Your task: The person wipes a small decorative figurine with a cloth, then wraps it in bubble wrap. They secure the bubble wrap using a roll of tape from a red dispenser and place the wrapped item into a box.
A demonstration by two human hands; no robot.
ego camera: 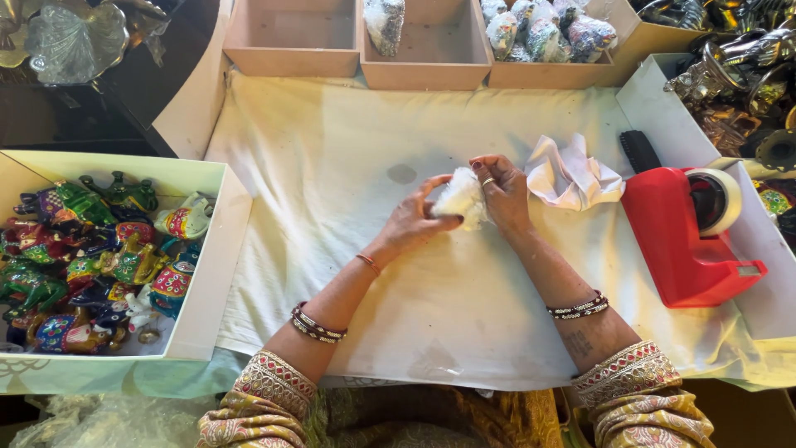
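**deskwatcher:** Middle of the white cloth [348, 166], that's where the bundle [458, 197] sits, a small lump in white tissue, held just off the surface between both hands. Left hand [412, 222] cups it from below and the side, thumb up over the top; right hand [503, 192] is curled onto the far side, fingers pressing the paper in. So both are closed on it, not spread.

**boxfan:** How would it handle, you reckon?

**deskwatcher:** Paper's soft and crinkly, and I'd guess something hard and breakable is inside, so grip round the fat middle with the whole palm, not by a loose paper end. Looks light.

**boxfan:** What's around it?

**deskwatcher:** Crumpled tissue [570, 174] just right of the hands, then a red tape dispenser [680, 236] with a whitish roll. White box [207, 274] on the left, full of bright painted figurines [91, 257]. Three shallow tan trays [294, 37] along the top edge, the right-hand one holding wrapped bundles [547, 33]. Another white box on the right with shiny metal pieces [730, 75]. Can't make out any labels from here.
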